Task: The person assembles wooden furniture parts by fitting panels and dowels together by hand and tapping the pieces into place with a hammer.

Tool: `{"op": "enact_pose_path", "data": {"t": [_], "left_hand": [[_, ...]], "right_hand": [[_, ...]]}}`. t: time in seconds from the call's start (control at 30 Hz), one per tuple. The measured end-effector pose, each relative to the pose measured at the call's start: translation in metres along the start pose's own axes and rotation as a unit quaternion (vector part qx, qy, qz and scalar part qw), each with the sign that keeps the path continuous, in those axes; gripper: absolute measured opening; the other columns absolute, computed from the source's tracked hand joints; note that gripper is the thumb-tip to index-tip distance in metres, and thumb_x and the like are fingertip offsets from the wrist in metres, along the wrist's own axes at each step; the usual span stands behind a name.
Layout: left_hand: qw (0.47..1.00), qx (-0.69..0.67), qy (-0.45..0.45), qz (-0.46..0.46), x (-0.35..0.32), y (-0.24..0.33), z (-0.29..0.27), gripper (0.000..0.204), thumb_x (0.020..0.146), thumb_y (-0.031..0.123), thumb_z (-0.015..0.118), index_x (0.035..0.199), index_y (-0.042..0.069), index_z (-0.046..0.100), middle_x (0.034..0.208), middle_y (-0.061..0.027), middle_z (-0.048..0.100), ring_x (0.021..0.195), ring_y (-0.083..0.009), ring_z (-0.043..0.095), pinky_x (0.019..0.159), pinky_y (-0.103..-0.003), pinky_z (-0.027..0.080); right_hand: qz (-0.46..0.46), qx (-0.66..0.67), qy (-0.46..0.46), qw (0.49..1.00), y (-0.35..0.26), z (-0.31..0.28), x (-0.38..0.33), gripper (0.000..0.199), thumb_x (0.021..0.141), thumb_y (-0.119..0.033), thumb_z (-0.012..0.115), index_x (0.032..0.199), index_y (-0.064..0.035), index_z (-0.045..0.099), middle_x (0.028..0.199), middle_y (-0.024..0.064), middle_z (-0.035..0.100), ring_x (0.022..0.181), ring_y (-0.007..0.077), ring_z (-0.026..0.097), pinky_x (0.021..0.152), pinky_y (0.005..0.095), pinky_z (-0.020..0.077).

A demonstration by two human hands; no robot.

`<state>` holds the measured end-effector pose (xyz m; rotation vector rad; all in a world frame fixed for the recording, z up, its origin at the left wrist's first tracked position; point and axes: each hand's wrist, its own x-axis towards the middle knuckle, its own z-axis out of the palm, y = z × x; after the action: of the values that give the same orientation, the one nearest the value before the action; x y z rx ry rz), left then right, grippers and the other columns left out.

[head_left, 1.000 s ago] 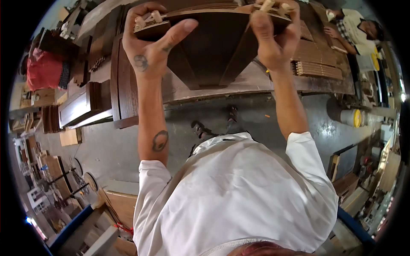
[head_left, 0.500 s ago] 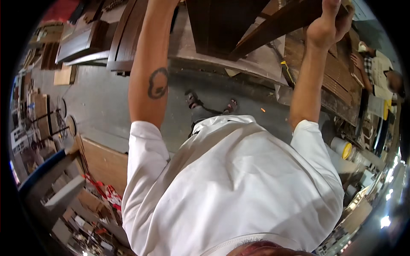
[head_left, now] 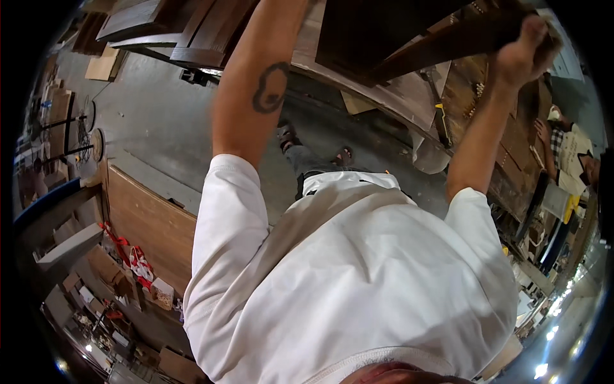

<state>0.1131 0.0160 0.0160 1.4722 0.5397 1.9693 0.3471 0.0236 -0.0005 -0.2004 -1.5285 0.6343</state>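
Note:
My right hand (head_left: 526, 54) is closed around the far right end of a dark brown wooden board (head_left: 441, 48), with the thumb on the near side. That board slants down leftward and meets a wide dark wooden panel (head_left: 371, 35) at a low corner over the workbench (head_left: 396, 96). Whether the two are joined I cannot tell. My left forearm (head_left: 256, 96) reaches up past the picture's top edge, left of the panel. The left hand itself is out of the picture, so its hold is hidden.
Dark wooden pieces (head_left: 211, 35) are stacked at the upper left. A yellow-and-black tool (head_left: 441, 118) lies near the bench edge. Another person (head_left: 572, 153) stands at the far right. A brown board (head_left: 153, 211) and a wheeled frame (head_left: 77, 144) are at the left.
The whole view has shifted, and the panel, board and both forearms now appear further right. My right hand keeps its grip on the board's end.

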Motion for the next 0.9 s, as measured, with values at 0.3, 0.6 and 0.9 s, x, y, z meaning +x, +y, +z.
{"op": "enact_pose_path", "data": {"t": [0.3,0.6,0.9], "left_hand": [[0.979,0.166,-0.024,0.114,-0.007,0.011,0.002,0.048,0.08,0.013,0.076,0.116,0.003,0.047,0.094,-0.004,0.058,0.088,-0.0141,0.057,0.077,-0.028,0.048],[0.731,0.624,0.018,0.276,-0.046,0.034,0.077,0.076,0.063,0.066,0.073,0.105,0.004,0.055,0.114,-0.0131,0.046,0.122,-0.0329,0.035,0.099,-0.06,0.021],[0.783,0.596,0.066,0.165,-0.063,0.026,0.087,0.086,0.056,0.066,0.074,0.109,0.006,0.044,0.111,-0.0145,0.036,0.117,-0.0383,0.029,0.094,-0.063,0.015]], "right_hand": [[0.023,-0.135,0.048,0.989,0.012,0.013,-0.013,0.018,0.098,-0.015,0.049,0.105,-0.0015,0.058,0.083,-0.0011,0.055,0.068,0.0043,0.045,0.056,0.0209,0.0373],[0.209,-0.019,0.003,0.978,0.011,0.025,-0.057,0.041,0.078,-0.014,0.074,0.107,0.0007,0.049,0.095,0.0088,0.06,0.086,0.0153,0.059,0.076,0.0313,0.0481],[0.193,-0.052,-0.114,0.973,0.004,0.022,-0.078,0.048,0.08,-0.017,0.072,0.116,0.0016,0.046,0.094,0.0143,0.062,0.084,0.0229,0.061,0.071,0.0325,0.0463]]}}
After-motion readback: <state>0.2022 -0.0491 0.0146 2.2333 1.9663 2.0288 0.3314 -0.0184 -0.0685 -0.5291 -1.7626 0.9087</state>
